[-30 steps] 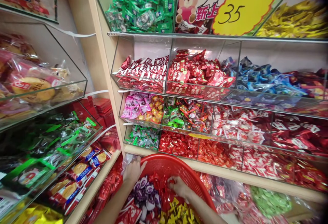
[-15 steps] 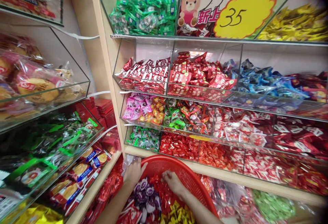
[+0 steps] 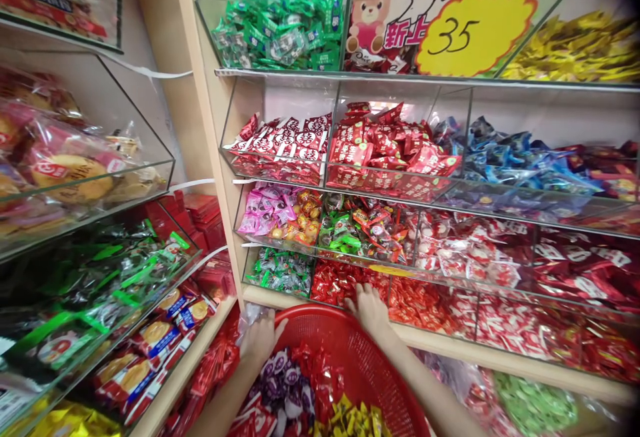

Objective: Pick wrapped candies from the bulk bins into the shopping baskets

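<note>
A round red plastic basket (image 3: 350, 344) stands low in front of me, below the shelves. My left hand (image 3: 260, 338) is closed over its far left rim, the thumb on the inner side, beside a crumpled clear plastic bag. Inside the basket lie purple-wrapped candies (image 3: 286, 384), red-wrapped candies (image 3: 320, 376) and yellow-wrapped candies (image 3: 353, 418). Past the basket's far rim, my right hand (image 3: 369, 309) is at the front edge of the lowest shelf bin, by the red candies (image 3: 340, 282). Its fingers look somewhat apart, with nothing visible in them; the fingertips are partly hard to make out.
Clear-fronted shelf bins hold green candies (image 3: 280, 27), dark red packets (image 3: 385, 140) and blue packets (image 3: 530, 157). A yellow price card (image 3: 475, 34) hangs above. On the left, another shelf holds wrapped biscuits (image 3: 155, 334). Bagged green sweets (image 3: 533, 400) lie at lower right.
My right hand has moved from above the red candies inside the basket, up and forward to the red candy bin. The left hand stays on the rim.
</note>
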A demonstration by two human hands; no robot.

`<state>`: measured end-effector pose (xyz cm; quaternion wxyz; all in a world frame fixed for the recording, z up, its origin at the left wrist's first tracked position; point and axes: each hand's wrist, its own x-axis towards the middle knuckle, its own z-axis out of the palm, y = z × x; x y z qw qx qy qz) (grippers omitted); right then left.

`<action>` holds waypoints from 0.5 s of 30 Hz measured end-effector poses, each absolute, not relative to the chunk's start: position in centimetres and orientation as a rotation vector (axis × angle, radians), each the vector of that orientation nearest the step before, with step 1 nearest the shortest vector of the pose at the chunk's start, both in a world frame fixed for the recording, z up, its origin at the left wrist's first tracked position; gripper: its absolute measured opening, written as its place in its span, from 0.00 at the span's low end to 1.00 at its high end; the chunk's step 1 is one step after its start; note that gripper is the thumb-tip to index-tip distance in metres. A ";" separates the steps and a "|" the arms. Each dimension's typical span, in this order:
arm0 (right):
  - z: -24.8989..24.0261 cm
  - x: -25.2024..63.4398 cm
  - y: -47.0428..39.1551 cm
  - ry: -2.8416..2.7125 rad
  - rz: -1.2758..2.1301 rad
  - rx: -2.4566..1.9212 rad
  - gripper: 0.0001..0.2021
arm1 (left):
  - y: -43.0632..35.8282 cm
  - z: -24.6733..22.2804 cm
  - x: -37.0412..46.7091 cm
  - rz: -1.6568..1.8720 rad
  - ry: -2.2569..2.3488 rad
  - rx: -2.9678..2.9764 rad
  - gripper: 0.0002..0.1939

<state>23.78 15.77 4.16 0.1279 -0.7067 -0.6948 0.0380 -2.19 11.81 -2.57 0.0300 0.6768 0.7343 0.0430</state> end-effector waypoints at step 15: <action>2.7 25.3 19.1 -2.263 0.319 -2.258 0.21 | 12.0 -2.9 -2.4 0.109 2.249 2.095 0.29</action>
